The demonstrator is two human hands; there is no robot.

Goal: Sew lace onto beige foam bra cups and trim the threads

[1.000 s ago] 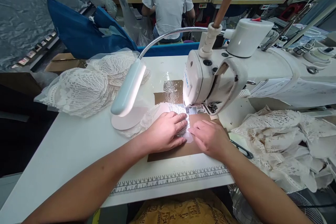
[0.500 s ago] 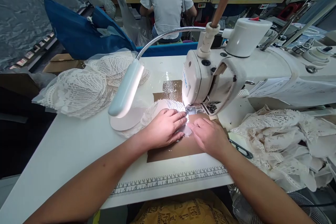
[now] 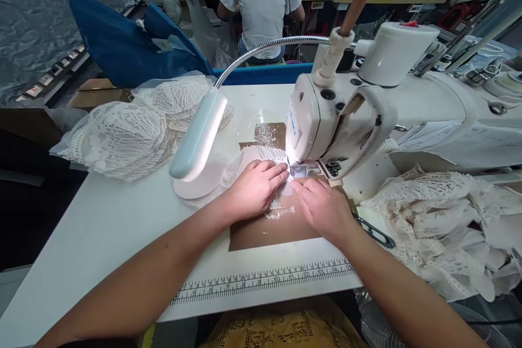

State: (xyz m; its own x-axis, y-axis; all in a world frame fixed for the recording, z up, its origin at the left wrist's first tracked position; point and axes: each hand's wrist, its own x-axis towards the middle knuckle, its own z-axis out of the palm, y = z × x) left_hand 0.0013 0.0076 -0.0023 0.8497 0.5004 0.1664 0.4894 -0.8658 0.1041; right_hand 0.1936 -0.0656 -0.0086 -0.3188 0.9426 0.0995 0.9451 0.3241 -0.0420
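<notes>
A white lace piece [image 3: 265, 153] lies beneath the sewing machine [image 3: 314, 119], at the needle and presser foot [image 3: 299, 169]. My left hand [image 3: 259, 187] rests flat on this lace, fingers stretched toward the needle. Just right of it, my right hand [image 3: 324, 206] has thumb and forefinger closed together at the near edge of the lace. The fingertips hide most of that edge. Brown tape-covered sheet [image 3: 265, 234] lies under both hands. Left of my left hand is a pale rounded fabric piece [image 3: 199, 182].
A lamp [image 3: 199, 133] on a bendy neck hangs over the table's left. Lace pieces are stacked [image 3: 122, 138] at left and heaped [image 3: 440, 217] at right. Thread snips [image 3: 373, 230] lie by my right wrist. A ruler strip [image 3: 265, 281] lines the front edge. A person [image 3: 261, 5] sits ahead.
The lace has slid forward under the needle, and its near end has drawn in, baring shiny tape on the brown sheet. Both hands have edged forward with it. The view has shifted slightly.
</notes>
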